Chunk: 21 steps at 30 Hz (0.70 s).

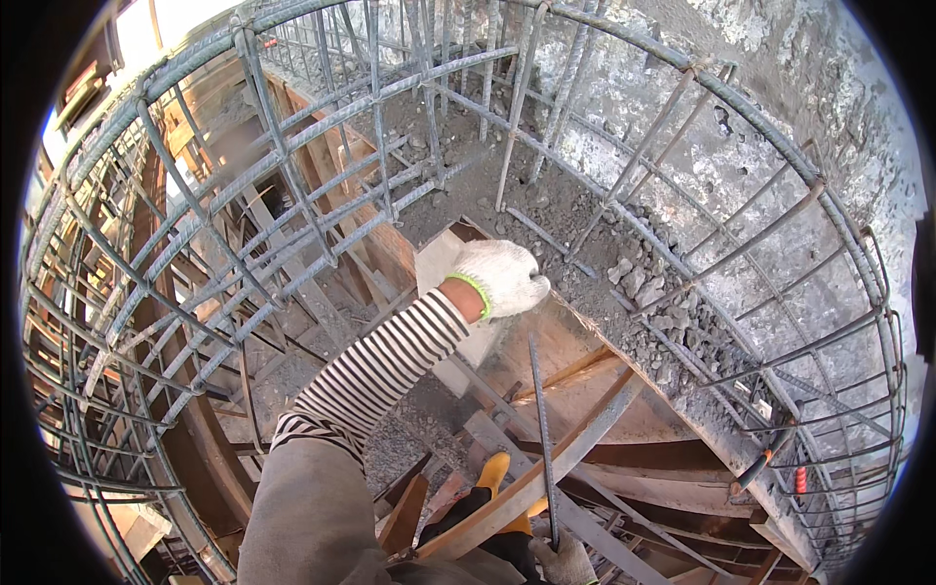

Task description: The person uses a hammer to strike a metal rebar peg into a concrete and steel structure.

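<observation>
My left hand (497,279), in a white knit glove with a green cuff, reaches to the middle of the view. Its fingers are curled at the top corner of a wooden formwork panel (565,366), over a pale board (478,343); what they close on is hidden. Low in the view, my right hand (565,563), also gloved, is wrapped round the lower end of a dark, thin steel bar (542,419). The bar stands nearly upright, its upper tip below and right of my left hand, in front of the panel.
A curved rebar cage (278,156) surrounds the spot. Broken concrete rubble (663,312) lies along the rough grey wall (721,146). A hammer (765,460) with an orange-and-black handle rests at right. A slanted timber (546,468) crosses below, by yellow boots (494,473).
</observation>
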Available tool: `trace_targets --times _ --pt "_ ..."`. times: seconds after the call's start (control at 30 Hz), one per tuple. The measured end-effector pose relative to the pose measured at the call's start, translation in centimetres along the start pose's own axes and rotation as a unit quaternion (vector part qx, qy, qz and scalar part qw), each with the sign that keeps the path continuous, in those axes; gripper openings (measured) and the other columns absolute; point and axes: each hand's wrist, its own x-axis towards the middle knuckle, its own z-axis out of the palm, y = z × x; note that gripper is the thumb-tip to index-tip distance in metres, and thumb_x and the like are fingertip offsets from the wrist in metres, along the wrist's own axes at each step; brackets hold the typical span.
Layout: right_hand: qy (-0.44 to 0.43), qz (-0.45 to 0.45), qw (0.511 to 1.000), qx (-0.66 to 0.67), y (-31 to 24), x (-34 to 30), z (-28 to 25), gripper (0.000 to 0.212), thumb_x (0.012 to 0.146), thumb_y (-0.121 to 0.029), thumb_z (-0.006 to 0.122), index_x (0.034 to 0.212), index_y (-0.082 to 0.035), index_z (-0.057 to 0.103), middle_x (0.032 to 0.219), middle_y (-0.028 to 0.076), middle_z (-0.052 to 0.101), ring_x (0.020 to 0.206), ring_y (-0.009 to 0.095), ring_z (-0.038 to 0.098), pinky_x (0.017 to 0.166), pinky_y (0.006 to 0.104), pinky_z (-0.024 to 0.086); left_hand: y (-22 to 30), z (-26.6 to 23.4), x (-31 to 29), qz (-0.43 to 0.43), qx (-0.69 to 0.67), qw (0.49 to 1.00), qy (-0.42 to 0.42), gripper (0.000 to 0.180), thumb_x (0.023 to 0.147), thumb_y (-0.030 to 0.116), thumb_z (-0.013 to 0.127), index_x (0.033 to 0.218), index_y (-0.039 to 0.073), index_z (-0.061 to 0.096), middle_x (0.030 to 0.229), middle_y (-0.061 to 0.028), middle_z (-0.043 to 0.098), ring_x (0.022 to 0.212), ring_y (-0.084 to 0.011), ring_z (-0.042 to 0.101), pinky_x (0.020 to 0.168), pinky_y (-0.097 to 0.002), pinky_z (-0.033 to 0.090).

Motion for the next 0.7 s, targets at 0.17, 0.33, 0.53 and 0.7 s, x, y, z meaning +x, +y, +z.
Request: trace_targets --times 0.17,0.33,0.53,0.7 --pt "0.008 0.004 0.998 -0.056 -0.4 0.0 0.1 0.023 0.099 -0.025 0.066 0.095 -0.003 0.064 0.071 0.001 0.058 0.060 0.012 0.052 0.052 0.0349 0.043 -5.7 -0.7 2.7 0.003 -0.133 0.889 0.437 0.024 0.103 0.029 0.053 0.105 0.007 0.063 0.105 -0.0205 0.064 0.098 -0.0417 0.066 0.086 -0.0525 0.054" --pt "-0.022 0.058 0.998 -0.011 -1.3 0.6 -0.5 0.022 0.099 -0.024 0.067 0.100 -0.003 0.065 0.069 0.002 0.057 0.062 0.014 0.053 0.054 0.0358 0.045 -11.1 -4.4 9.5 0.038 -0.334 0.910 0.241 0.033 0.101 0.026 0.055 0.120 0.002 0.067 0.126 -0.0207 0.067 0.118 -0.0348 0.064 0.102 -0.0424 0.049" --pt "-0.021 0.061 0.996 -0.063 -1.1 0.1 0.1 0.014 0.100 -0.015 0.064 0.106 -0.003 0.064 0.070 0.002 0.059 0.061 0.012 0.053 0.053 0.0311 0.044 -10.3 -5.8 12.0 0.067 -0.107 0.992 0.012 0.062 0.098 0.055 0.057 0.146 0.015 0.059 0.151 -0.0156 0.056 0.141 -0.0368 0.049 0.117 -0.0466 0.038" --pt "-0.023 0.079 0.996 -0.034 1.9 0.4 -0.3 0.018 0.100 -0.013 0.063 0.113 -0.001 0.063 0.067 0.003 0.060 0.049 0.011 0.054 0.043 0.0282 0.042 -9.7 -8.0 11.0 -0.010 0.005 0.999 -0.042 0.060 0.097 0.057 0.058 0.128 0.008 0.073 0.135 -0.0197 0.067 0.126 -0.0386 0.062 0.109 -0.0469 0.045"
